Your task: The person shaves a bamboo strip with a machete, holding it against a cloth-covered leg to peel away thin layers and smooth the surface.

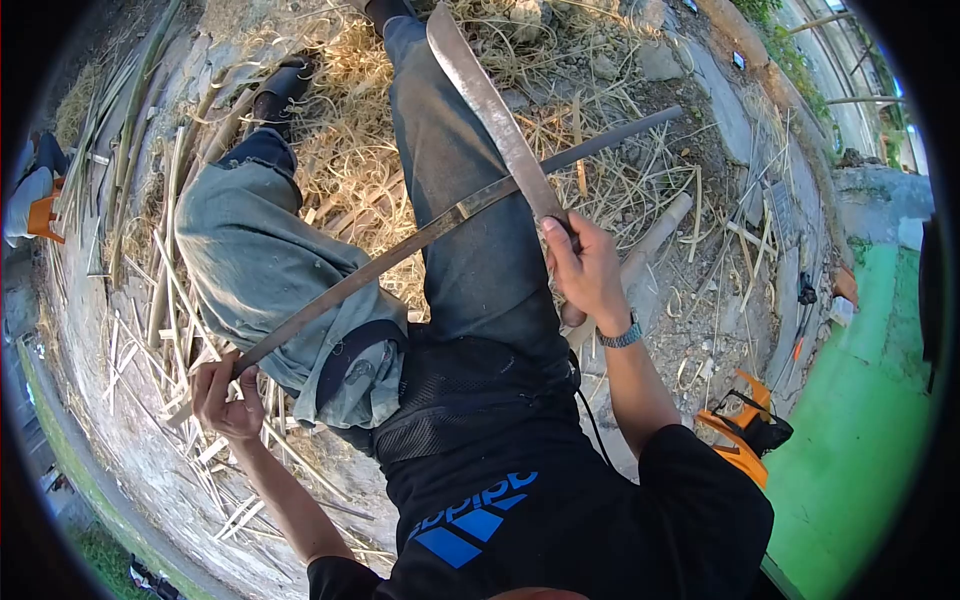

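A machete (485, 95) with a wide, worn blade is gripped near its handle by my right hand (588, 265), which wears a metal watch (622, 332). My left hand (228, 397) is closed around the near end of a long, dark bamboo strip (370, 270). That strip slants up across both my legs, with a paler node (462, 210) partway along, and its far end reaches out past my right leg. The blade crosses over the strip beyond the node, its tip pointing away from me. A folded grey cloth (260, 240) covers my left thigh.
Curly bamboo shavings (345, 130) heap around my feet. Split bamboo pieces (215, 480) litter the ground at left, and a thick bamboo pole (655, 240) lies at right. An orange object (740, 430) stands beside my right elbow, near a green surface (850, 400).
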A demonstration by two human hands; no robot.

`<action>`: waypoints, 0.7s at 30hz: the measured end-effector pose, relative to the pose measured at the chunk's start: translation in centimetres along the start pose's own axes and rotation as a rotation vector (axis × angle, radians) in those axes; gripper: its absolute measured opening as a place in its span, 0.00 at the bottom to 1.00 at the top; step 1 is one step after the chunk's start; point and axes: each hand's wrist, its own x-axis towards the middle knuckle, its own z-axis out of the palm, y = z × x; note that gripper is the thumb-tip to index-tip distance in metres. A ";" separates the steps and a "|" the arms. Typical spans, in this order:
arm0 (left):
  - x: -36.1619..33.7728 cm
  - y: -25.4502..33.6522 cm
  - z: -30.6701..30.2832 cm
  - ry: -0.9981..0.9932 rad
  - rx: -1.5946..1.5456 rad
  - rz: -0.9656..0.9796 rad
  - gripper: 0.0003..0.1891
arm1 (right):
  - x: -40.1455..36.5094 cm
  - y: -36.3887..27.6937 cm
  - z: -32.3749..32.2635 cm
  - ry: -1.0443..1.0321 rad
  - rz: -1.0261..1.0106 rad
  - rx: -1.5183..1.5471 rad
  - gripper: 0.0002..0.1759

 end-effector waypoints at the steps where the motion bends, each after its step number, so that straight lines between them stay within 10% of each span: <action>1: -0.3 0.6 0.2 -0.005 -0.015 -0.025 0.15 | 0.4 0.0 -0.5 0.051 -0.015 -0.046 0.21; 8: -0.7 3.5 1.3 0.011 0.013 -0.132 0.12 | 0.4 0.3 1.7 0.060 0.212 0.350 0.20; 10: 0.1 3.9 1.1 0.005 -0.100 -0.201 0.10 | -0.7 0.7 2.9 0.057 -0.264 -0.189 0.19; 15: 0.6 5.2 1.7 0.013 -0.136 -0.214 0.10 | 1.3 -0.3 1.2 0.001 0.109 0.025 0.21; 21: 0.0 4.6 1.2 -0.060 -0.066 -0.252 0.14 | 0.0 0.4 1.2 -0.141 -0.057 -0.036 0.22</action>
